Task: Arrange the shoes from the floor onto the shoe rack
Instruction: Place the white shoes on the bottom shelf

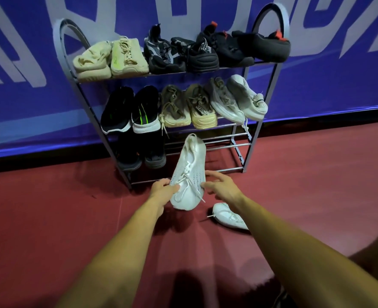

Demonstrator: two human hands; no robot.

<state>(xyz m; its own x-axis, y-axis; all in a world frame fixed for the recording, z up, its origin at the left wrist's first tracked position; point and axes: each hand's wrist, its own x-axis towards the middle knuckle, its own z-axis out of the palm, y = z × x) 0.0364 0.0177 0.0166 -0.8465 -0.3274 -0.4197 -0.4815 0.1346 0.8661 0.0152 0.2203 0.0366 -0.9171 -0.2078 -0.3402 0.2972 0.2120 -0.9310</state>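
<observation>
Head view.

1. Shoe rack [239,145]: metal, three shelves, set against a blue wall [327,85] on a red floor [316,174].
2. Top shelf: six shoes, namely a beige pair [110,58], a black-and-grey pair [179,54] and a black pair with red tabs [248,45]. Judged full.
3. Middle shelf: six shoes, namely a black pair with green stripes [131,110], a tan pair [190,107] and a grey-white pair [239,98]. Judged full.
4. Bottom shelf: one dark pair [141,155] at the left end; the rails to its right are bare.
5. White shoe [189,172]: held off the floor in front of the bottom shelf, heel end toward the rack, not yet on the rails.
6. Left hand [163,190]: fingers and thumb curled round the shoe's left side, carrying it.
7. Right hand [223,187]: fingers spread and loose at the shoe's right side; whether it touches the shoe cannot be told.
8. Second white shoe [229,216]: lying on the floor beneath the right forearm, apart from the rack.

Progress, as judged: fourteen shoes are shelved. Left to do: set down the held shoe, then its mate. The bare bottom rails look roomy enough for both.
</observation>
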